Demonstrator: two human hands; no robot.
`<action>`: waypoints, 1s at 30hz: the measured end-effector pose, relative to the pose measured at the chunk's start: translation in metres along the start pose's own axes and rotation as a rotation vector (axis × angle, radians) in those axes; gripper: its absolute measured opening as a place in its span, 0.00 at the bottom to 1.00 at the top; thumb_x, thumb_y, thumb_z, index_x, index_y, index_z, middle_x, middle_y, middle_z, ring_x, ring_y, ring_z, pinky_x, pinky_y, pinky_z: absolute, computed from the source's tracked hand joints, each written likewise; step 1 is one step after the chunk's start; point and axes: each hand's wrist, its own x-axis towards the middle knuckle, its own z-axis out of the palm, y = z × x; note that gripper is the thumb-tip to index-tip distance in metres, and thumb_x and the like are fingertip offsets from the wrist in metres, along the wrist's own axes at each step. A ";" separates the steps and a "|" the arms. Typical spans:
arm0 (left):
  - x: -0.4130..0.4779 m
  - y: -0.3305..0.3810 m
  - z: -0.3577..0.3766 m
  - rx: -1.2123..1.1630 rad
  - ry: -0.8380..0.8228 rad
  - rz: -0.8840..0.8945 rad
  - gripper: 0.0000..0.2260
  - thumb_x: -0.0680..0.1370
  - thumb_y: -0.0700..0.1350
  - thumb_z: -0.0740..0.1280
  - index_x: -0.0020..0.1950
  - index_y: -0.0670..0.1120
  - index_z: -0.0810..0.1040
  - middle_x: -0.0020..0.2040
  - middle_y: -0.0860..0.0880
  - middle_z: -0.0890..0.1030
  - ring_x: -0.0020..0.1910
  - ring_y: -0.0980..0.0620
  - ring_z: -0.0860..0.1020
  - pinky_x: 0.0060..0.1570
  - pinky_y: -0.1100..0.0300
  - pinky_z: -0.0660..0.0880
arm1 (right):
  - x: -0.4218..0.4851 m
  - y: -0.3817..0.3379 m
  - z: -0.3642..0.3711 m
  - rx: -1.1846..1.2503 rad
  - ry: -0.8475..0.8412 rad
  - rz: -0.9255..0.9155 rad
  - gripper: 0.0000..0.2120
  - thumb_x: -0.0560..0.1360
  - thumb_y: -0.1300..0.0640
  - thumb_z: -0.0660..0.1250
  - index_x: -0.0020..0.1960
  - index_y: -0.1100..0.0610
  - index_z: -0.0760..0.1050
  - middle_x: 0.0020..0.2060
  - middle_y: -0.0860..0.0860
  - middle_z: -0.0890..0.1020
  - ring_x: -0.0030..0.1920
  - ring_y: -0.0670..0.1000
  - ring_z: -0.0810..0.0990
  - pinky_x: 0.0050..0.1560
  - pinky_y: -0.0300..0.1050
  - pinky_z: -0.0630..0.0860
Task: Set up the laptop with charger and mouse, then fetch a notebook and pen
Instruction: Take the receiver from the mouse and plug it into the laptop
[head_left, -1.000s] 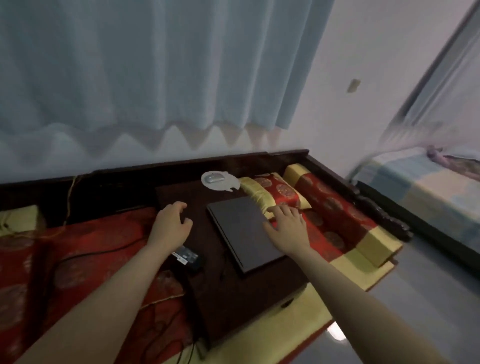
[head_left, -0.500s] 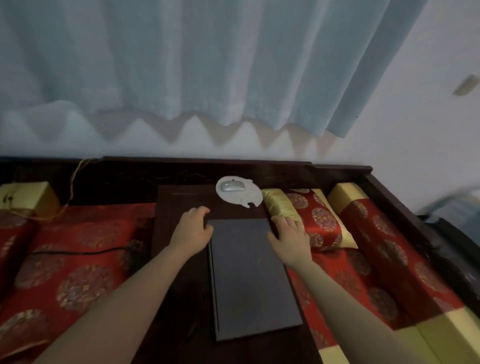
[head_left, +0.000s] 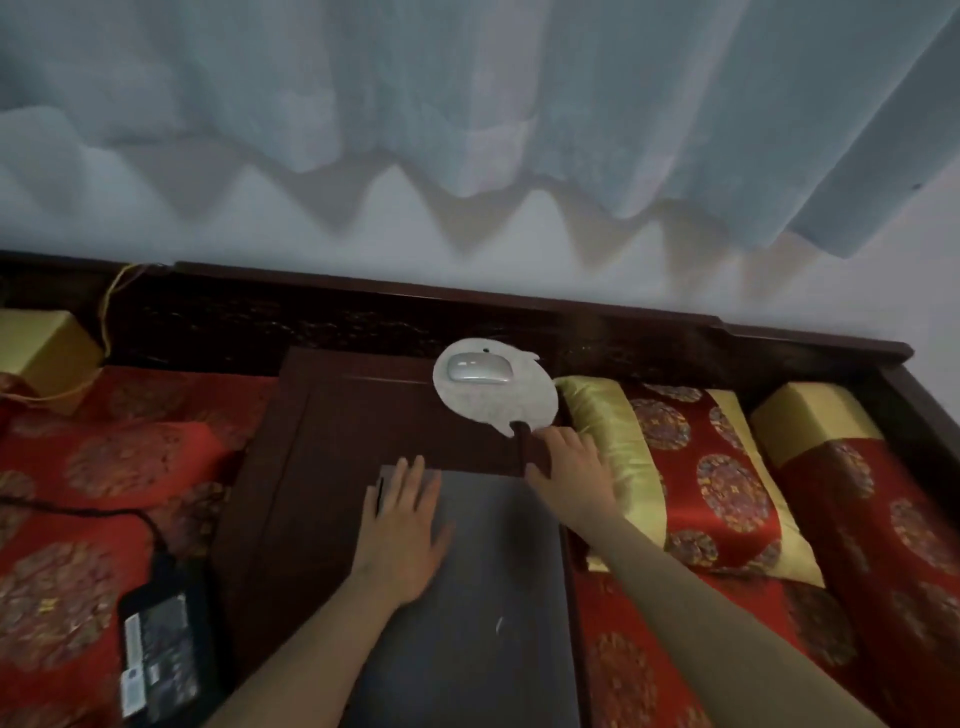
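1. The laptop (head_left: 467, 587) lies closed on the low table (head_left: 322, 467), with its long axis running away from the person toward the wall.
2. The left hand (head_left: 402, 535) rests flat on the lid near the far left corner, fingers spread, gripping nothing.
3. The right hand (head_left: 569, 475) is at the far right corner of the laptop, fingers loose and open. I cannot tell if the fingertips touch the lid edge or only the table.
4. The mouse (head_left: 479, 368) sits on a pale pad (head_left: 498, 400) beyond the laptop, toward the wall and a little right. The right hand is the nearer one to it.
5. The charger (head_left: 156, 649) lies on the red cushion (head_left: 78, 519) to the left of the table, near the person, with its cable going left. The left hand is nearer to it.
6. I judge that the lid is not yet opened and the charger is not yet connected.
7. No notebook or pen is visible.
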 end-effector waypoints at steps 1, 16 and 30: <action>-0.005 0.002 0.009 0.050 -0.005 0.013 0.31 0.77 0.64 0.44 0.77 0.51 0.54 0.79 0.48 0.49 0.78 0.48 0.44 0.73 0.45 0.46 | 0.014 0.001 0.004 -0.033 -0.009 -0.030 0.22 0.74 0.50 0.62 0.67 0.51 0.68 0.64 0.50 0.73 0.67 0.55 0.67 0.66 0.56 0.65; 0.010 0.001 0.051 0.100 0.113 0.036 0.32 0.72 0.63 0.60 0.74 0.52 0.65 0.75 0.48 0.65 0.75 0.51 0.61 0.66 0.40 0.57 | 0.216 -0.012 0.065 -0.257 -0.105 -0.255 0.22 0.77 0.52 0.61 0.70 0.45 0.62 0.68 0.52 0.70 0.68 0.59 0.66 0.65 0.64 0.65; 0.019 0.005 -0.018 -1.245 0.312 -0.259 0.26 0.77 0.47 0.66 0.74 0.52 0.62 0.69 0.52 0.72 0.66 0.59 0.72 0.69 0.57 0.66 | 0.052 -0.014 0.032 1.163 -0.608 0.144 0.24 0.81 0.45 0.53 0.55 0.61 0.80 0.41 0.66 0.84 0.32 0.57 0.79 0.30 0.44 0.68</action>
